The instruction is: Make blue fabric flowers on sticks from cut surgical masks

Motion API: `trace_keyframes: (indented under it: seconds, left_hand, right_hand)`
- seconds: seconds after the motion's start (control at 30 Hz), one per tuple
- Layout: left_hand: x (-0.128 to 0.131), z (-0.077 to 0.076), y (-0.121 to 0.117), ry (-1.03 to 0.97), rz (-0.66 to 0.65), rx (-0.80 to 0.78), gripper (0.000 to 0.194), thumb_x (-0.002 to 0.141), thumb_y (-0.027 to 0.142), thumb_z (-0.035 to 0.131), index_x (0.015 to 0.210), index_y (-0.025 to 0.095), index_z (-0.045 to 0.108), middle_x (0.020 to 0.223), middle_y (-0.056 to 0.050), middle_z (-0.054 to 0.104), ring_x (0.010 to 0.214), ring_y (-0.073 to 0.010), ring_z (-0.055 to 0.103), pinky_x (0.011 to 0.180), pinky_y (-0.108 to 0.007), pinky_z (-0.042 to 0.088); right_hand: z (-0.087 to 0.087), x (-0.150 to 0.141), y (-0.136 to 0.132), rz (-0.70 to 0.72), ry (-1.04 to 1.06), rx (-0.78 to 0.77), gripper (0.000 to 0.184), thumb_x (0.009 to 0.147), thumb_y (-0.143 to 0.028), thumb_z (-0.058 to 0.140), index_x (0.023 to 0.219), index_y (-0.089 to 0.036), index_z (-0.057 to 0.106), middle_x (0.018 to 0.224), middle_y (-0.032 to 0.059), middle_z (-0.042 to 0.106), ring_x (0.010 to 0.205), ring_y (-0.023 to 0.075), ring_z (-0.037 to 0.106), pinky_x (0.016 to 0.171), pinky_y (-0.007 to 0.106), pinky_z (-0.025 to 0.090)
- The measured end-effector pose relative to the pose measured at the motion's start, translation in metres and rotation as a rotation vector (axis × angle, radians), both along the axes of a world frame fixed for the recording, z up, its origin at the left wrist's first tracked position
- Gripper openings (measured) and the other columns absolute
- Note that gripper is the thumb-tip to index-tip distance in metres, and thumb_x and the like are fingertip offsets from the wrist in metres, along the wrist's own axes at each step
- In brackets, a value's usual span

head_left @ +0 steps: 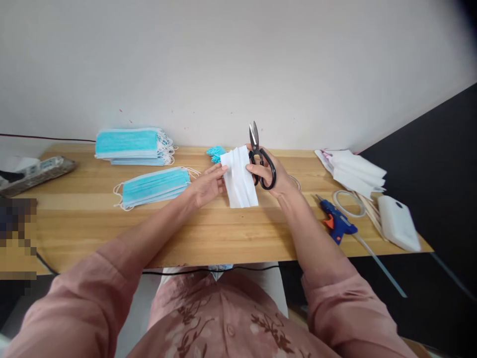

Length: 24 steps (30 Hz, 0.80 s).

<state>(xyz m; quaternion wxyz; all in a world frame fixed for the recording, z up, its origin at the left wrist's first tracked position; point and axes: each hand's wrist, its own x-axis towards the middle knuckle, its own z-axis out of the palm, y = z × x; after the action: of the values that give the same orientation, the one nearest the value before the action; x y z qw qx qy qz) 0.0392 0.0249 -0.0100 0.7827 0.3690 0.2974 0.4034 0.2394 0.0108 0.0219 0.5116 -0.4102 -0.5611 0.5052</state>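
Observation:
A piece of white pleated face mask (pixel 240 179) is held between my two hands above the table. My left hand (pixel 209 185) pinches its left edge with the thumb in front. On the other side, my right hand (pixel 271 173) grips its right edge with the thumb. The same right hand also carries black-handled scissors (pixel 257 144), blades pointing up toward the wall. Just behind the white piece lies a small blue bunch of folded material (pixel 215 153). A blue face mask (pixel 156 187) rests on the table to the left of my left hand.
A stack of blue masks (pixel 126 144) stands at the back left, near a power strip (pixel 37 174). To the right are a blue glue gun (pixel 337 219), a tape roll (pixel 349 204), white folded sheets (pixel 356 169) and a white box-like object (pixel 398 223). A cable (pixel 179 272) runs along the front edge.

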Motion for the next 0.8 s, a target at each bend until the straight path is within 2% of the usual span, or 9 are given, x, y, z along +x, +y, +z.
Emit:
trace_keyframes:
  seconds: [0.17, 0.23, 0.43, 0.63, 0.73, 0.8]
  left_hand:
    - [-0.009, 0.006, -0.005, -0.011, 0.037, -0.015, 0.043, 0.07, 0.032, 0.087, 0.107, 0.017, 0.073, 0.111, -0.012, 0.077, 0.106, -0.029, 0.07, 0.097, -0.046, 0.053]
    - [-0.012, 0.008, -0.007, 0.041, 0.106, 0.028, 0.037, 0.072, 0.034, 0.085, 0.101, 0.015, 0.074, 0.105, -0.011, 0.078, 0.102, -0.0279, 0.071, 0.095, -0.043, 0.053]
    - [-0.024, 0.007, -0.005, 0.256, 0.354, 0.202, 0.026, 0.08, 0.039, 0.074, 0.092, 0.017, 0.069, 0.086, -0.004, 0.074, 0.077, -0.0171, 0.065, 0.07, -0.028, 0.051]
    - [-0.03, 0.0, -0.002, 0.411, 0.403, 0.31, 0.021, 0.086, 0.039, 0.066, 0.094, 0.019, 0.064, 0.074, 0.0, 0.066, 0.062, -0.0141, 0.057, 0.051, -0.024, 0.04]
    - [-0.044, 0.002, 0.013, 0.394, 0.479, 0.354, 0.024, 0.086, 0.043, 0.068, 0.091, 0.02, 0.062, 0.073, -0.001, 0.065, 0.064, -0.0153, 0.06, 0.051, -0.024, 0.042]
    - [-0.059, 0.007, 0.028, 0.305, 0.621, 0.471, 0.028, 0.087, 0.047, 0.068, 0.095, 0.021, 0.061, 0.082, -0.003, 0.069, 0.08, -0.0181, 0.067, 0.061, -0.025, 0.05]
  right_hand:
    - [0.0, -0.002, 0.0, -0.06, -0.056, -0.026, 0.067, 0.066, -0.036, 0.085, 0.126, -0.025, 0.056, 0.08, -0.0043, 0.055, 0.057, 0.01, 0.049, 0.049, 0.026, 0.044]
    - [0.001, -0.005, 0.0, -0.068, -0.077, -0.031, 0.066, 0.067, -0.036, 0.084, 0.126, -0.025, 0.056, 0.08, -0.0041, 0.054, 0.058, 0.0102, 0.049, 0.05, 0.027, 0.045]
    - [-0.002, -0.009, -0.002, -0.092, -0.14, -0.004, 0.063, 0.069, -0.038, 0.082, 0.126, -0.028, 0.056, 0.082, -0.0035, 0.053, 0.059, 0.0111, 0.05, 0.05, 0.028, 0.047]
    - [-0.003, -0.01, -0.003, -0.086, -0.214, 0.024, 0.062, 0.072, -0.044, 0.082, 0.126, -0.029, 0.056, 0.081, -0.0018, 0.057, 0.062, 0.0142, 0.054, 0.05, 0.028, 0.045]
    - [0.003, -0.001, -0.003, -0.081, -0.237, 0.038, 0.065, 0.07, -0.043, 0.084, 0.127, -0.029, 0.055, 0.082, -0.0017, 0.062, 0.061, 0.0136, 0.055, 0.051, 0.027, 0.042]
    - [0.009, 0.007, -0.006, -0.066, -0.284, 0.045, 0.061, 0.069, -0.038, 0.085, 0.123, -0.027, 0.059, 0.08, -0.002, 0.066, 0.062, 0.0139, 0.057, 0.055, 0.027, 0.043]
